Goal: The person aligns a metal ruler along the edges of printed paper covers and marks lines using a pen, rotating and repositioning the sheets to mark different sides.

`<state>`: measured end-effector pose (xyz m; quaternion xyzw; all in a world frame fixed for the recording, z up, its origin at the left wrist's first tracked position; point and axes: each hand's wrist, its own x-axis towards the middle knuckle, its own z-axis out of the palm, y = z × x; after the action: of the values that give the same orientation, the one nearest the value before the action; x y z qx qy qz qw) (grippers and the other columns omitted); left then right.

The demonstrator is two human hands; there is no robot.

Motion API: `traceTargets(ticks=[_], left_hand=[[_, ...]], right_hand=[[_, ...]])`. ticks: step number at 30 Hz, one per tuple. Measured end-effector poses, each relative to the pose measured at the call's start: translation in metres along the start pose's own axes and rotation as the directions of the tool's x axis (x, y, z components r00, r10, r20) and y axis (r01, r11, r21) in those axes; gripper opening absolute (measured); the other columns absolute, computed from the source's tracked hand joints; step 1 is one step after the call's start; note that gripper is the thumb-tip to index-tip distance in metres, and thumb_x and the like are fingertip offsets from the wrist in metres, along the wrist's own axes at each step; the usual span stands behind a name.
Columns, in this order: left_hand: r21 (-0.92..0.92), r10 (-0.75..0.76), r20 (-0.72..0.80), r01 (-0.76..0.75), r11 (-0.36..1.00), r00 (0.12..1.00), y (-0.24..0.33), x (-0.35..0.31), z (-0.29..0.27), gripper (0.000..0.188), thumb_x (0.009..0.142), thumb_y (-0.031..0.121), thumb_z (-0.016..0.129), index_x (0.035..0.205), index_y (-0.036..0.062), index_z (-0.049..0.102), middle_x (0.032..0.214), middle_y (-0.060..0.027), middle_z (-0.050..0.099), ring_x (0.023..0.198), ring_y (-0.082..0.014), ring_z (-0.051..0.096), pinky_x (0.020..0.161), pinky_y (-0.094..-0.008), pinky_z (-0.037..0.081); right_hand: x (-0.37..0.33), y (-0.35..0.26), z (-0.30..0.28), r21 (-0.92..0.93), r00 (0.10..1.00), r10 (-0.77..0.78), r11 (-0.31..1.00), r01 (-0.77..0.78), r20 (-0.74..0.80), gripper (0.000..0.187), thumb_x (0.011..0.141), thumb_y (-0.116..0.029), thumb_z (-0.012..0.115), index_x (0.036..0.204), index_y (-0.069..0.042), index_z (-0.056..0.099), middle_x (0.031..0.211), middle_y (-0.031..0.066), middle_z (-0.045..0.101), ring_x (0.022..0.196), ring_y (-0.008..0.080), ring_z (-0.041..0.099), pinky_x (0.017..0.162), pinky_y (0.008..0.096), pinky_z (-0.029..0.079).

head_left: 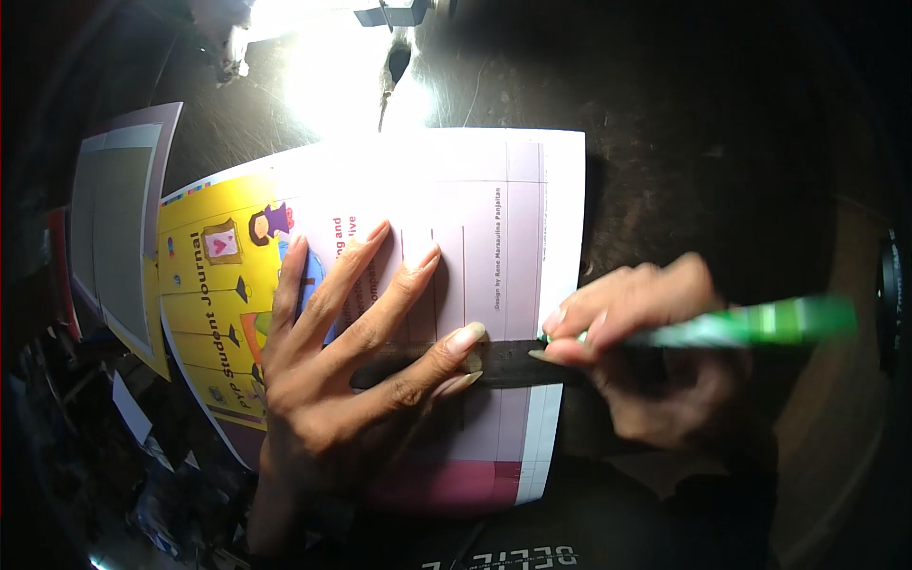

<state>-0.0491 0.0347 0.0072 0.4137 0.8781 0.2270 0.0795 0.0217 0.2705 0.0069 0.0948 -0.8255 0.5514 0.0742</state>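
A printed sheet [494, 209], yellow with cartoon figures on its left and pale with ruled columns on its right, lies on a dark table [722, 171]. My left hand [351, 351] lies flat on the sheet, fingers spread, pressing a dark ruler [503, 363] that runs across the sheet's lower part. My right hand [646, 351] holds a green pen-like tool [750, 325] with its tip at the ruler's upper edge, near the sheet's right border.
A second grey-and-lilac sheet [119, 228] lies to the left, partly under the yellow one. Bright glare washes out the table top behind the sheet. Dark clutter fills the lower left corner. A dark cloth with pale lettering shows at the bottom edge.
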Motion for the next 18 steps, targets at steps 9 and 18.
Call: traceTargets(ticks=[9,18], left_hand=[[-0.209,0.05,-0.144,-0.08,0.975,0.988,-0.011,-0.01,-0.005,0.036,0.074,0.031,0.086,0.109,0.0263,0.078,0.133,-0.0146,0.065,0.132,-0.0355,0.055,0.117,-0.0526,0.03],[0.26,-0.259,0.105,0.225,0.939,0.96,0.0,-0.097,-0.024,0.051,0.101,0.037,0.047,0.146,0.0136,0.05,0.155,-0.0146,0.042,0.147,-0.0347,0.033,0.122,-0.0542,0.013]], right_hand=[[-0.03,-0.05,-0.077,-0.297,0.936,0.312,0.889,-0.349,-0.165,0.02,0.101,-0.019,0.052,0.104,-0.003,0.066,0.102,0.0121,0.064,0.093,0.0221,0.06,0.076,0.0329,0.049],[-0.101,-0.026,-0.128,-0.685,0.951,0.295,0.673,-0.278,-0.096,0.021,0.067,0.005,0.061,0.082,-0.005,0.051,0.079,0.0105,0.053,0.075,0.0258,0.051,0.076,0.0364,0.041]])
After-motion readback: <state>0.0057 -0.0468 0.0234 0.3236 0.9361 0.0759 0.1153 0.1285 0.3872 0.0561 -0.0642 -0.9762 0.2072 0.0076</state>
